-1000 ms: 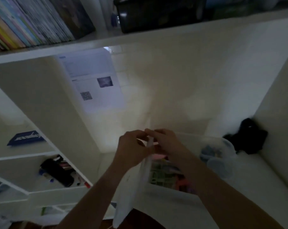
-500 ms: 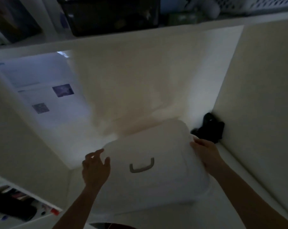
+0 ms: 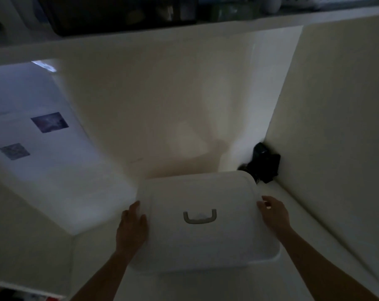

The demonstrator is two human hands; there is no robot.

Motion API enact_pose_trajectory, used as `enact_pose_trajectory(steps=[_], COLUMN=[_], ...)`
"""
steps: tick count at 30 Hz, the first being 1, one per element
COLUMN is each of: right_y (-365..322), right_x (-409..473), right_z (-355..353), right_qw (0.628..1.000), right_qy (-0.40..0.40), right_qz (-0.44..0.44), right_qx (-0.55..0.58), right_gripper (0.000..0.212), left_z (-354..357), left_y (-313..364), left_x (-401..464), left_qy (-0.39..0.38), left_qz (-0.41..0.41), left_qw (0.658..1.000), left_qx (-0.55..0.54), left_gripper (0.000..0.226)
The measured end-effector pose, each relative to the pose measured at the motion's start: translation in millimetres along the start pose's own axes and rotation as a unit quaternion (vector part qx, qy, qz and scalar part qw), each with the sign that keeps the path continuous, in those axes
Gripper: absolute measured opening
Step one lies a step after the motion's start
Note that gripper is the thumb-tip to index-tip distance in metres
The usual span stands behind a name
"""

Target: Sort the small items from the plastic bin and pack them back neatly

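Plastic bin [image 3: 206, 240]: white, rounded corners, closed by its lid [image 3: 197, 192]. You had it sitting flat inside a white cubby, lid up, its far right corner near the back corner of the cubby. Handle [image 3: 200, 217]: grey, U-shaped, lying flat at the lid's centre. The contents were hidden from you under the lid

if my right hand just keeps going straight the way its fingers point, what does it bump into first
Probably the black object in the back corner, past the white lid that your right hand rests on. Depth is hard to judge in this dim view.
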State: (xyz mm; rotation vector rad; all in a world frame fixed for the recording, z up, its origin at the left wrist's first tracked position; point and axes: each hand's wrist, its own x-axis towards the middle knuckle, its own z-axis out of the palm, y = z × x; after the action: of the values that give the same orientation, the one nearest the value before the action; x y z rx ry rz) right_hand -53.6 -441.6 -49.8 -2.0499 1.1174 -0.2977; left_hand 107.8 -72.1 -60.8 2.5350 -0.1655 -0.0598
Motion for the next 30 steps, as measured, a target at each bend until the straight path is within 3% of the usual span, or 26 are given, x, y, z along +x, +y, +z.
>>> enact_pose_trajectory(steps=[6, 8, 10, 12, 15, 17, 20, 24, 30], right_y=[10, 13, 12, 9, -1, -6, -9, -2, 0], right_x=[-11, -10, -8, -10, -29, -47, -62, -64, -64], right_z=[16, 16, 15, 15, 27, 44, 67, 75, 77], right_qw=[0.999, 0.998, 0.997, 0.991, 0.972, 0.953, 0.931, 0.922, 0.922], right_qy=[0.01, 0.013, 0.005, 0.004, 0.064, 0.074, 0.021, -0.007, 0.001], right_qz=[-0.002, -0.005, 0.004, 0.013, -0.056, -0.162, -0.254, -0.253, -0.255], right_qx=[-0.037, -0.056, -0.075, -0.133, -0.219, -0.245, -0.26, -0.294, -0.292], right_gripper=[0.037, 0.037, 0.038, 0.043, 0.058, 0.061, 0.061, 0.066, 0.06], left_z=[8, 13, 23, 30, 25, 26, 38, 57, 58], left_y=[-4, -9, -29, -39, -22, 0, 21, 13, 14], left_x=[-6, -4, 6, 7, 3, 1, -6, -15, -14], left_qy=[0.077, 0.109, 0.095, 0.052, 0.089, 0.101, 0.034, -0.021, -0.017], left_qz=[0.118, 0.188, 0.26, 0.247, 0.122, 0.186, 0.27, 0.271, 0.261], left_qw=[0.988, 0.968, 0.93, 0.924, 0.969, 0.959, 0.946, 0.947, 0.951], left_qx=[0.06, 0.129, 0.24, 0.287, 0.194, 0.19, 0.177, 0.17, 0.166], left_gripper=[0.033, 0.021, 0.03, 0.04, 0.053, 0.06, 0.058, 0.058, 0.059])
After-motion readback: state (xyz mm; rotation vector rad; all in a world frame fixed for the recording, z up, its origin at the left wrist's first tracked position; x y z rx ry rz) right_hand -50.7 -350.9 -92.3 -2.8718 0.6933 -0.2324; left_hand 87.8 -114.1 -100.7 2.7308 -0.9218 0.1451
